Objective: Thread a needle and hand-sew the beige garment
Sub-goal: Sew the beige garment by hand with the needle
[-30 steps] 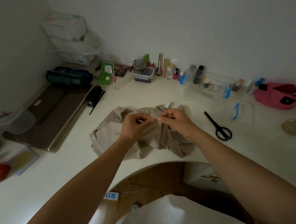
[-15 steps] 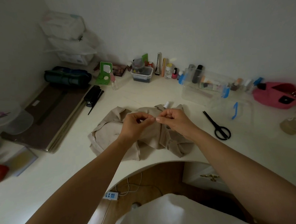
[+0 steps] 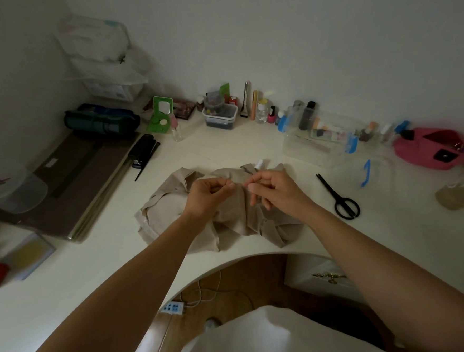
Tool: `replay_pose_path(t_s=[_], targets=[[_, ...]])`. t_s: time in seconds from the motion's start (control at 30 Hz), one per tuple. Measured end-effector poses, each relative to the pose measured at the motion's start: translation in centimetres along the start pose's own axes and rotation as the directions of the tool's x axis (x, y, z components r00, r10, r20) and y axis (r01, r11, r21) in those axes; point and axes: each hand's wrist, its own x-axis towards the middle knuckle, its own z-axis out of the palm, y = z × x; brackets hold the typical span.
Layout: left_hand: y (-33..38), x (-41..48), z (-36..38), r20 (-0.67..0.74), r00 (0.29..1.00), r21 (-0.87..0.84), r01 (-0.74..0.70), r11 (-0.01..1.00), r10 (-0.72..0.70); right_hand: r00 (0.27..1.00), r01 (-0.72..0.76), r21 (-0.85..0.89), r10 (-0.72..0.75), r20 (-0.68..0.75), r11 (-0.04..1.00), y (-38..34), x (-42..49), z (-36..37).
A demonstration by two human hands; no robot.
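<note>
The beige garment (image 3: 167,208) lies crumpled on the white desk (image 3: 100,267), near its curved front edge. Both hands hover just above the cloth's middle, fingertips almost meeting. My left hand (image 3: 209,195) has its fingers curled, thumb and forefinger pinching what seems to be the needle, too fine to see plainly. My right hand (image 3: 277,190) pinches the thread end between thumb and forefinger, with its other fingers loosely spread. A small white thread spool (image 3: 259,163) stands just behind the garment.
Black scissors (image 3: 340,200) lie to the right of the garment. Along the wall stand bottles, a clear box (image 3: 319,139) and a small tub (image 3: 221,117). A pink pouch (image 3: 426,148) is at the far right, a dark cutting board (image 3: 69,184) and black stapler (image 3: 142,150) at the left.
The right hand's lower fingers have uncurled and spread, and its pinching tips have drawn slightly away from the left hand. The left hand stays almost still.
</note>
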Motion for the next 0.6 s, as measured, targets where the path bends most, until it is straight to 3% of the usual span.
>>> replay_pose_path(t_s=[0.6], targets=[[0.12, 0.06, -0.17, 0.010, 1.000, -0.067, -0.007, 0.998, 0.008, 0.999, 0.041, -0.115, -0.044, -0.024, 0.992, 0.03, -0.04, 0.34]])
